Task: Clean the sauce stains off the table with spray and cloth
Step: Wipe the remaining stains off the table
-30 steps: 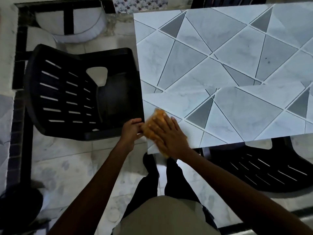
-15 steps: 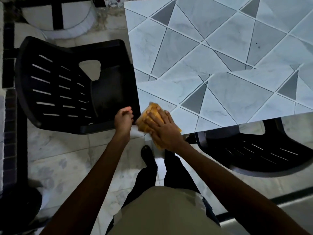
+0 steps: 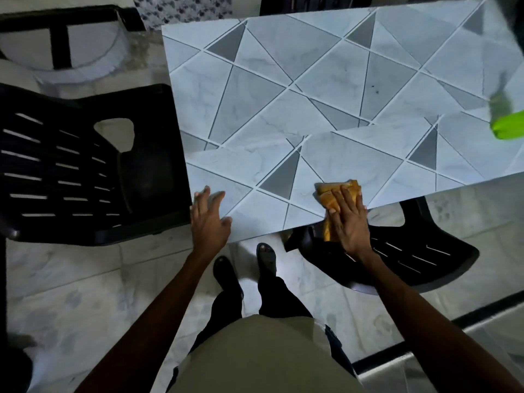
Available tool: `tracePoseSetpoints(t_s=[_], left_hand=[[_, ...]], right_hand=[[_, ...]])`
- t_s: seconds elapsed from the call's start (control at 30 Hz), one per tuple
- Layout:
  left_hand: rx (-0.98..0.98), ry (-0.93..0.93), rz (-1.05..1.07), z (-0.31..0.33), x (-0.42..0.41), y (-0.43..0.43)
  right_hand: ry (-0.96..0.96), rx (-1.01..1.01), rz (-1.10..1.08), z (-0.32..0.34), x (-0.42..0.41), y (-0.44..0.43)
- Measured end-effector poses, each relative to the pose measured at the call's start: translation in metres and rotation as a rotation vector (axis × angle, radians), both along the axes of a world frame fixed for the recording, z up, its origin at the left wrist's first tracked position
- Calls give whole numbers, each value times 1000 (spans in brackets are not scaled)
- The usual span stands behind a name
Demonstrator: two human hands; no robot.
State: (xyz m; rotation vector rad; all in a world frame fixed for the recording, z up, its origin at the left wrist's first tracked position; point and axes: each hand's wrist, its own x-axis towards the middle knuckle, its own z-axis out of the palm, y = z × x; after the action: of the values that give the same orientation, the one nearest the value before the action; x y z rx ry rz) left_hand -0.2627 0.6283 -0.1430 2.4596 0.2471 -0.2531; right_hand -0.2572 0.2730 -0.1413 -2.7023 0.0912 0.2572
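An orange cloth [image 3: 330,195] lies on the near edge of the table [image 3: 283,109], which has a grey and white triangle pattern. My right hand [image 3: 350,222] presses flat on the cloth with straight fingers, and part of the cloth hangs over the edge. My left hand [image 3: 209,219] rests with spread fingers on the table's near left corner, holding nothing. A bright green spray bottle [image 3: 507,124] shows blurred at the right edge of the table. Small dark specks [image 3: 374,89] mark the tabletop further back.
A black plastic chair [image 3: 85,165] stands against the table's left side. Another black chair [image 3: 397,256] is tucked under the near edge, below my right hand. My feet [image 3: 243,268] stand on the marble floor between them.
My right hand has slid the cloth rightward along the near edge, away from the corner. My left hand has uncurled and now lies flat on the corner. The green bottle has come into view.
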Motion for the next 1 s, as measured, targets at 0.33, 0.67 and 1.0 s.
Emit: tracePoseSetpoints(t_s=[0.33, 0.67, 1.0], left_hand=[[110, -58, -25, 4, 10, -37], [83, 23, -50, 0, 23, -91], [35, 31, -146, -3, 18, -63]], right_hand=[[-172, 717, 11, 60, 17, 43], [-289, 461, -123, 47, 58, -104], [-154, 526, 410, 31, 23, 46]])
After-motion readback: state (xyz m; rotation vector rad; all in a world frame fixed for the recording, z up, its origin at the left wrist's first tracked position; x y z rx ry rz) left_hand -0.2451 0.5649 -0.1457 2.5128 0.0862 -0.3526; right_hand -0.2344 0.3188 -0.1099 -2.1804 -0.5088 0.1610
